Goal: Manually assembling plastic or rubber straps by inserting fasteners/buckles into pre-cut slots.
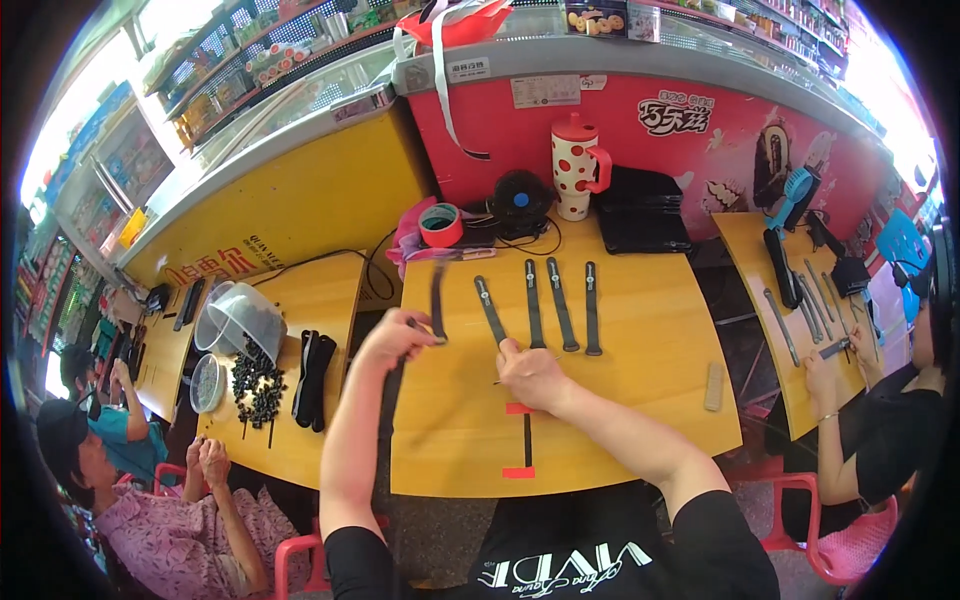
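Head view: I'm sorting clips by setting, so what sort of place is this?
Probably a small shop doubling as a hand-assembly workspace: stocked shelves and what looks like a red chest freezer suggest a shop, while flat black straps laid out on a wood-topped table suggest assembly.

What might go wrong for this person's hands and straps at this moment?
The narrow dark strap in the left hand might slip or twist, as one end sticks up free. The right hand, at the lower end of the tilted, round-topped black strap, might nudge it out of place. Being so close, it could also obscure the upper red rectangular mark.
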`<state>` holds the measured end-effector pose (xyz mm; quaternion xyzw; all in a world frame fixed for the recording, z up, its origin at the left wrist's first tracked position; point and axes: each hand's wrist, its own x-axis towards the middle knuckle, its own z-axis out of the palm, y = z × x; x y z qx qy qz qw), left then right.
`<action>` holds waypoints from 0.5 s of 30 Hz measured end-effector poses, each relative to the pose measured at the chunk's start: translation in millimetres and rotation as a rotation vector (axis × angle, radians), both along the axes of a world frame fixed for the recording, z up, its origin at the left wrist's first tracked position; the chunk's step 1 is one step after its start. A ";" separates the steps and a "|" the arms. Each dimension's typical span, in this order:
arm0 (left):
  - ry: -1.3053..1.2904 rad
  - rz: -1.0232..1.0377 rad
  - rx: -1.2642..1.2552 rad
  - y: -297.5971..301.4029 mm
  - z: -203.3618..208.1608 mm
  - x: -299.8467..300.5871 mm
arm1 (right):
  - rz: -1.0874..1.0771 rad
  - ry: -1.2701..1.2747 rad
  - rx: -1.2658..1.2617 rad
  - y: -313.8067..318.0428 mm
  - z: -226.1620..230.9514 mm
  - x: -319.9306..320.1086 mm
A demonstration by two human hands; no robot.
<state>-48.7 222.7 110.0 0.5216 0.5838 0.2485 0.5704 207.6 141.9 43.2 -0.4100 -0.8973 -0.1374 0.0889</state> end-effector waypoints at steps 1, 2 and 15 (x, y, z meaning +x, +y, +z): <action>0.028 -0.031 -0.031 -1.6 -16.4 7.4 | 0.038 0.041 0.026 -0.9 2.3 -0.3; 0.066 -0.061 -0.073 -4.0 -23.3 18.4 | 0.029 0.039 0.027 -1.2 1.8 1.2; 0.710 -0.122 0.511 -13.0 -9.6 38.2 | -0.010 0.135 -0.002 -1.7 -3.6 4.7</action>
